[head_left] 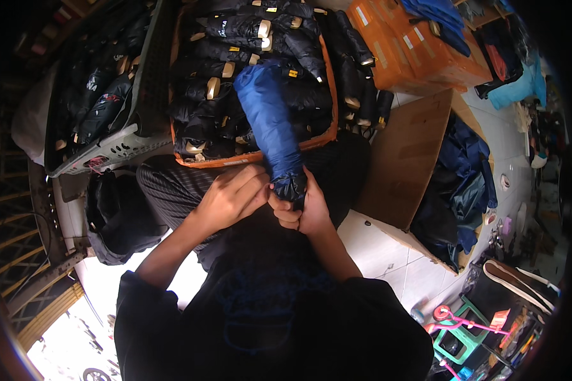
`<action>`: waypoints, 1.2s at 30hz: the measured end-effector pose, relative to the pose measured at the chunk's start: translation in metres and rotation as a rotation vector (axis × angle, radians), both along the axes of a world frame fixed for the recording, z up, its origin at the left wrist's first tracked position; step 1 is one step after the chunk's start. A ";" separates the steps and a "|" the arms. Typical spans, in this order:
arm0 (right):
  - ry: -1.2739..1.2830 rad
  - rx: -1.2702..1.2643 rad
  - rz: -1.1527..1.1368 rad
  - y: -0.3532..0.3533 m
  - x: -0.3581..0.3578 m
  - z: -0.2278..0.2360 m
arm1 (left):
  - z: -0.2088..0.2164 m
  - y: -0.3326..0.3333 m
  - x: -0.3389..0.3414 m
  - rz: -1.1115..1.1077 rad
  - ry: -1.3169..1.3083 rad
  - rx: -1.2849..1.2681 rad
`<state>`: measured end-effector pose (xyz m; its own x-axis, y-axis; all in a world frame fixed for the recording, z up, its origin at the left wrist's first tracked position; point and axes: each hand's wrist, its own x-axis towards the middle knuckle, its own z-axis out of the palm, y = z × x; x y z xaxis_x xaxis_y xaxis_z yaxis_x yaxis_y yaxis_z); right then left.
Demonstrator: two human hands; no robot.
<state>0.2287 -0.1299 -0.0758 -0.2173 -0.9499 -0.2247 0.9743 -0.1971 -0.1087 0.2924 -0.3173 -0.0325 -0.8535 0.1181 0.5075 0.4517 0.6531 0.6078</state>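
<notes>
A rolled blue umbrella [270,120] is held at a slant, its upper end tipped slightly left and set over a carton [219,163] of black umbrellas [305,54]. Its gathered lower end is gripped by the right hand [311,206], whose fingers are wrapped around it. The left hand [232,193] is curled just beside that end; whether any cloth is pinched between its fingertips cannot be told. A grey plastic crate [124,143] of black bundles [102,105] is seen at the left, and 1 open cardboard box [410,152] of dark blue fabric [461,178] at the right. In handling, the umbrella is judged light and soft outside, with a stiffer core; its shiny cover is likely slippery and easily creased, and any ribs beneath may be bent by hard squeezing. A hold is best taken at the gathered lower end, with the upper length only lightly supported.
</notes>
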 end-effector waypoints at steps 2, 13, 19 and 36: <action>0.062 0.091 0.011 -0.001 -0.001 0.002 | -0.007 -0.003 0.004 -0.003 -0.146 0.122; 0.005 0.114 0.144 -0.020 0.006 -0.007 | -0.016 0.032 -0.033 -0.159 -0.417 1.598; 0.110 0.123 0.159 -0.015 0.013 -0.015 | -0.022 0.036 -0.020 -0.024 -0.547 1.342; 0.115 0.292 -0.669 -0.041 -0.005 0.004 | 0.010 0.031 -0.031 0.091 -0.429 1.168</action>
